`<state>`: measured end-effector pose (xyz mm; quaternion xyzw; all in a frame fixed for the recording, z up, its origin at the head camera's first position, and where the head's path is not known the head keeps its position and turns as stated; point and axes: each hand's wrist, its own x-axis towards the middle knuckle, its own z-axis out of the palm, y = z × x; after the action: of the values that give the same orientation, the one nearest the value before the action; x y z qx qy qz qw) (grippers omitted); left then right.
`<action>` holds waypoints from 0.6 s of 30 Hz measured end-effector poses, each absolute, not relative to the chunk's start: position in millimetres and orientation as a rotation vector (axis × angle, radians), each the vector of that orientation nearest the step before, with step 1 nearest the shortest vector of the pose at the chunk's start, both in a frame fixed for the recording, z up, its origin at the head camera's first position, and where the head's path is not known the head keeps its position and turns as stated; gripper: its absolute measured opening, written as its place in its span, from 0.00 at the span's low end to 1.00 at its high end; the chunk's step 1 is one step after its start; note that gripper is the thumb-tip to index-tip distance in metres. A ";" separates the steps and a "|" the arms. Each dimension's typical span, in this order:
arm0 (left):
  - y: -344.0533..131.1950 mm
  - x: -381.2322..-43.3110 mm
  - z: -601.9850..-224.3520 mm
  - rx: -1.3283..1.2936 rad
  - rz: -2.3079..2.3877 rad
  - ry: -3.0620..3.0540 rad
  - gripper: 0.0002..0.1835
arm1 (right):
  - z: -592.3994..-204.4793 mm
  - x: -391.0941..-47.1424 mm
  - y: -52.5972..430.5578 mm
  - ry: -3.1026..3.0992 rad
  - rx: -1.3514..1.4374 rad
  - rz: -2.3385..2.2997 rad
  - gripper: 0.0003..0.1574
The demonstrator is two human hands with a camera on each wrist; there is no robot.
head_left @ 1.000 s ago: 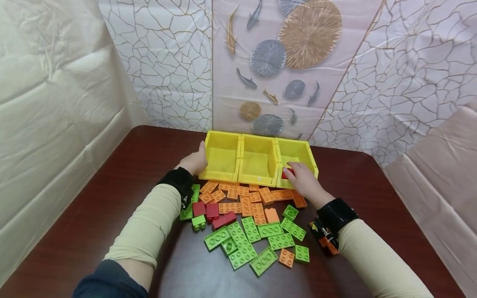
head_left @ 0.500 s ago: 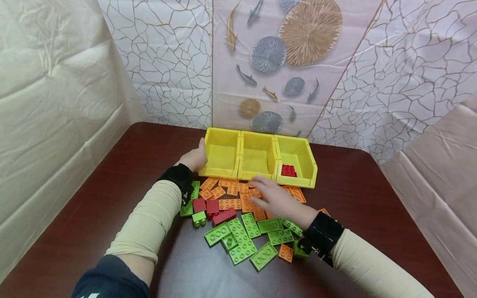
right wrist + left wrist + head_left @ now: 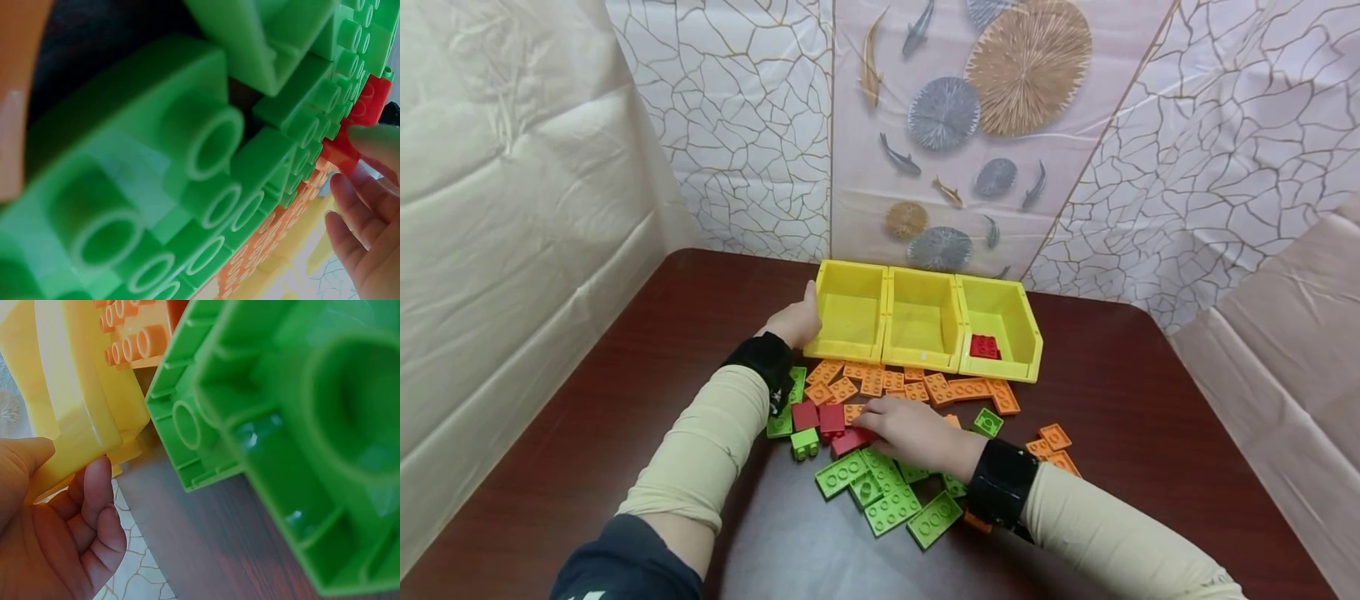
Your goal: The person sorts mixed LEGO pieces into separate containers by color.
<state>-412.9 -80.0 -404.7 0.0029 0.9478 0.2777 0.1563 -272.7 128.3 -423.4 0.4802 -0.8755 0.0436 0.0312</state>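
Observation:
My left hand (image 3: 795,323) grips the outer side of the leftmost yellow bin (image 3: 847,352); in the left wrist view, thumb and fingertips meet around the edge of that bin (image 3: 84,419). Over the pile on the table, my right hand (image 3: 917,435) is at a long red brick (image 3: 847,444). The right wrist view has its thumb and fingertips on either side of that red brick (image 3: 340,153). Two shorter red bricks, one of them here (image 3: 832,419), lie just left of it. Another red brick (image 3: 984,347) lies inside the rightmost yellow bin (image 3: 1036,354).
Orange bricks (image 3: 970,389) are spread along the front of the joined bins. Several green bricks (image 3: 891,508) lie nearer me, partly under my right hand. A small orange group (image 3: 1055,436) sits to the right. A patterned cloth (image 3: 737,125) hangs behind the table.
My right hand has left the rightmost bin, where a red brick now lies, and has moved left and toward me to the long red brick. The left hand has stayed at the bin.

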 end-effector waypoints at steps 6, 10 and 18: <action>-79.3 -414.5 -404.5 -0.009 0.812 2.705 0.28 | -418.9 -273.2 131.8 -2.658 1.472 0.255 0.15; -79.4 -416.1 -403.6 -0.045 0.821 2.687 0.29 | -408.3 -274.1 141.3 -2.657 1.445 0.349 0.15; -79.8 -416.0 -403.7 -0.138 0.892 2.610 0.36 | -376.2 -283.3 182.4 -2.762 1.107 0.637 0.16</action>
<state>-416.0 -79.8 -403.7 -0.0490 0.9280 0.3172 0.1890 -283.3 182.4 -376.2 0.3635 -0.9065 0.2090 0.0495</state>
